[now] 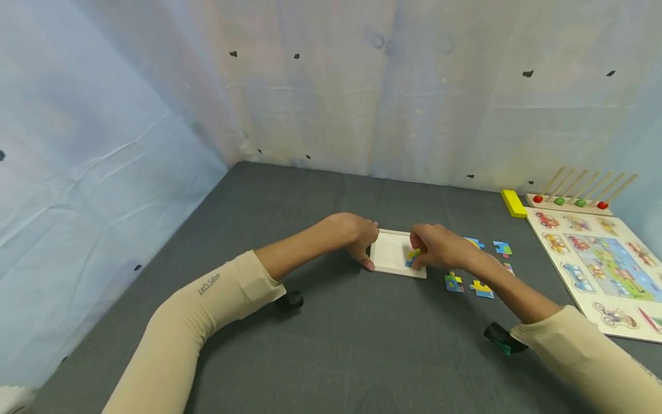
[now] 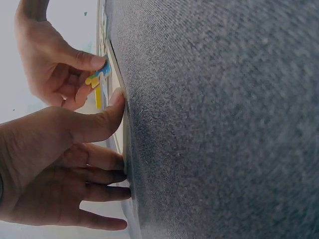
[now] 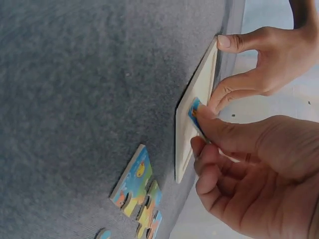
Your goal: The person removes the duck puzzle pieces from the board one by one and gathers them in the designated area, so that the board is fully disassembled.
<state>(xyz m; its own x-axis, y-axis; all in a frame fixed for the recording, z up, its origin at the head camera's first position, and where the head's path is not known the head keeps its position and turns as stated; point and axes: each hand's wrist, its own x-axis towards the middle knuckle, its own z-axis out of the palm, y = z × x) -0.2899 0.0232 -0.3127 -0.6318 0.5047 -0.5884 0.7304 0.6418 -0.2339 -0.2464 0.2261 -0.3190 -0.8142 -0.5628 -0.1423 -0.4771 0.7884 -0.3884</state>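
A shallow, pale wooden puzzle tray [image 1: 390, 250] lies flat on the dark table. My left hand [image 1: 362, 238] holds its left end, thumb on the near corner and fingers towards the far side. Over the tray's right part, my right hand [image 1: 437, 246] pinches a blue and yellow jigsaw piece [image 3: 194, 110] between thumb and fingers. The piece is tilted, its lower edge close to the tray floor; whether they touch I cannot tell. Several loose jigsaw pieces [image 1: 453, 283] lie right of the tray, partly hidden under the right forearm.
A large picture puzzle board [image 1: 564, 253] lies at the table's right. Behind it stands a wooden peg rack [image 1: 571, 202] with red and green beads, next to a yellow block [image 1: 514, 203]. A pale sheet [image 1: 331, 115] hangs behind the table.
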